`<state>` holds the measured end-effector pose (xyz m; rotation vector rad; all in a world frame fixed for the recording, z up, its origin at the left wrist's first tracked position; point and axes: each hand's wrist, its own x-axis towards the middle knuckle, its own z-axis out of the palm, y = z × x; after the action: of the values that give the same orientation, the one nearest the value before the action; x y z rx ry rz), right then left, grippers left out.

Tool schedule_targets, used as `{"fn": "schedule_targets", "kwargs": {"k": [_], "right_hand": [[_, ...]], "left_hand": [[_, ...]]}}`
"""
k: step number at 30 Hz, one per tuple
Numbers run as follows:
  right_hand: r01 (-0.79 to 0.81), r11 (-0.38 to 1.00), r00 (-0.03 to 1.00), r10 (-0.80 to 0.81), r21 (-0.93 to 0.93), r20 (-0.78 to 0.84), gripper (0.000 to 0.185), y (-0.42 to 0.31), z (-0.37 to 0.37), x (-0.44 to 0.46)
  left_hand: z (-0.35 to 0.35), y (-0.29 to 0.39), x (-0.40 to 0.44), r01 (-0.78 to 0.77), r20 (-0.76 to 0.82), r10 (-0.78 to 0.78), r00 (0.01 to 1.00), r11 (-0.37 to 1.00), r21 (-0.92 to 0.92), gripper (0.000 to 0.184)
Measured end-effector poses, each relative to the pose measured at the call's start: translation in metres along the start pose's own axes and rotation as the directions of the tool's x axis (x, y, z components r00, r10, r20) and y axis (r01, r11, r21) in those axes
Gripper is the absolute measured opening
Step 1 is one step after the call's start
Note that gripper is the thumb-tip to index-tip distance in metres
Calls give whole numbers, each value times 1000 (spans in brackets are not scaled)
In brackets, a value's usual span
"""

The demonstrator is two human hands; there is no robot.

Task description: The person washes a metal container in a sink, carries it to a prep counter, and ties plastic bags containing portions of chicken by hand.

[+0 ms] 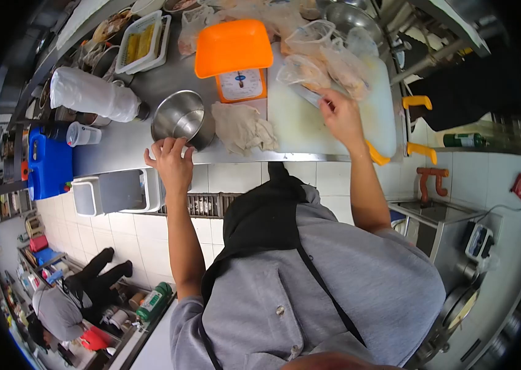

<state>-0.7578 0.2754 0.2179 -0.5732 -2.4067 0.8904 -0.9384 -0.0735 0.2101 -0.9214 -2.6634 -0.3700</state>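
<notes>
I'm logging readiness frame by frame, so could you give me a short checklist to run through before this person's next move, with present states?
1. Left hand at the metal pot: ok, fingers at its near rim.
2. Pot upright on the counter: ok, its mouth faces up.
3. Right hand well away from the blade: not ok, it shows right by the fingers.
4. Right hand's grip: cannot tell, the fingers hide it.
5. Cutting board free of bags: not ok, plastic bags lie over its far part.
6. Scale reading: cannot tell, too small.
</notes>
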Motion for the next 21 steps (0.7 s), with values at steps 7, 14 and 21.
{"fn": "schedule_targets", "kwargs": {"k": [7,14,21], "right_hand": [[48,999,999,-48,-27,4,30,-20,3,71],[396,662,910,-377,-636,174,33,8,40,90],[-62,944,996,77,325,-35,15,-28,-21,111]], "left_hand": [[9,-29,3,117,-42,-113,993,983,139,31],[-11,-13,-6,193,-240,-194,951,981,-30,53],[-23,1,7,16,-205,-147,968,845,-534,48]]}}
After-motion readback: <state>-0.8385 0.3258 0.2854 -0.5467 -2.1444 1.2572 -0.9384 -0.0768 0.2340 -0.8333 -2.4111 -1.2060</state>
